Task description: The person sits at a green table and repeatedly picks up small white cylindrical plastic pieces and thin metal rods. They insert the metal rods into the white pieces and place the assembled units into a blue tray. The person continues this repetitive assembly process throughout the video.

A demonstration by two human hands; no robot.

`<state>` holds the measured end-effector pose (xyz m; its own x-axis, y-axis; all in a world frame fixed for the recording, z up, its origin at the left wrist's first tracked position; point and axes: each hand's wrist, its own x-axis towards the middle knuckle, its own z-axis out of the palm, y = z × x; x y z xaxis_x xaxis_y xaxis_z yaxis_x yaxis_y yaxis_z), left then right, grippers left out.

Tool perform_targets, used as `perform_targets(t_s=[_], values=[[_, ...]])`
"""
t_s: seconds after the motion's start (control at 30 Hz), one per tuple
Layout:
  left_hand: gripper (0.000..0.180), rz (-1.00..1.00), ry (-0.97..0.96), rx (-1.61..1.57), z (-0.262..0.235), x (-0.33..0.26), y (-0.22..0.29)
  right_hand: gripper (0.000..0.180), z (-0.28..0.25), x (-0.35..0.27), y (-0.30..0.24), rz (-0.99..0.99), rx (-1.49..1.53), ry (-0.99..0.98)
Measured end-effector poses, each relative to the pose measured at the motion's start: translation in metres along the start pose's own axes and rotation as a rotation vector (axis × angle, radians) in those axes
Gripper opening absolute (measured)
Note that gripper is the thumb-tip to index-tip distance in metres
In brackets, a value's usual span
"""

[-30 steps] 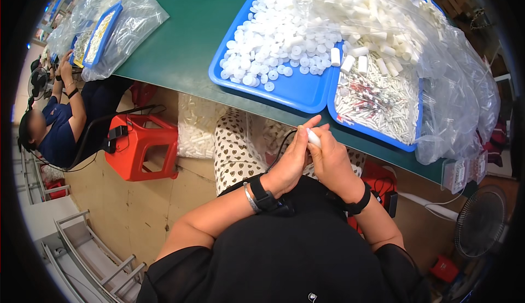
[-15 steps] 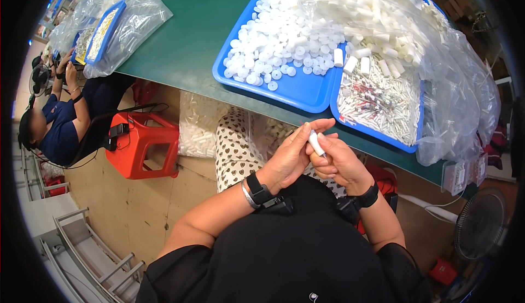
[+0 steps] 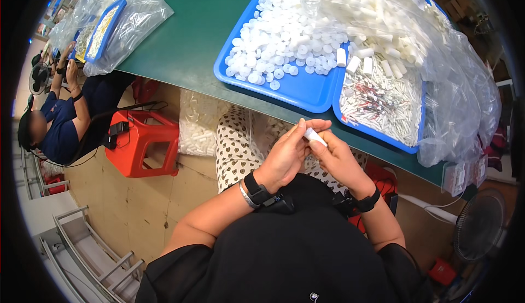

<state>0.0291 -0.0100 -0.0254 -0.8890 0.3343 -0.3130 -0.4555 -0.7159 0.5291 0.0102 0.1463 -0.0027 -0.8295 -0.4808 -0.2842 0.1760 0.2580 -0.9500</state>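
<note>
Over my lap, just short of the table edge, my two hands meet around a small white cylinder. My right hand has it pinched between thumb and fingers, with a paler, translucent end towards my left hand. My left hand is beside that end, its thumb raised against the curled fingers; whatever lies inside them is hidden. Beyond my hands, a blue tray bears a heap of translucent white discs. To its right, a second blue tray carries many thin white pieces, with several thicker white cylinders at its far side.
Clear plastic bags full of white cylinders bulge over the table's right side. A red stool is on the floor at left, near a seated person. A black fan stands at lower right. The green table spans the back.
The white cylinder has turned in my right hand: its dark tip, seen earlier near the right fingers, no longer shows. My right thumb now lies along it, and the left fingers have shifted slightly.
</note>
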Motion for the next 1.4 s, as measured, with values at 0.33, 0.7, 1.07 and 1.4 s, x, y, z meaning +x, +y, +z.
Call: perform_targets(t_s=[0.33, 0.7, 1.07, 1.4], values=[[0.047, 0.127, -0.035, 0.013, 0.0, 0.0, -0.02, 0.023, 0.018, 0.007, 0.018, -0.353, -0.311, 0.232], [0.053, -0.001, 0.045, -0.081, -0.008, -0.005, -0.009, 0.02, 0.014, 0.004, 0.007, -0.444, -0.692, 0.268], [0.022, -0.164, 0.315, -0.363, -0.045, -0.007, -0.064, 0.028, 0.03, -0.006, 0.068, -0.519, -1.101, 0.053], [0.047, -0.24, 0.365, -0.748, -0.142, 0.024, -0.051, 0.038, -0.007, -0.025, 0.003, -0.531, -0.82, 0.177]])
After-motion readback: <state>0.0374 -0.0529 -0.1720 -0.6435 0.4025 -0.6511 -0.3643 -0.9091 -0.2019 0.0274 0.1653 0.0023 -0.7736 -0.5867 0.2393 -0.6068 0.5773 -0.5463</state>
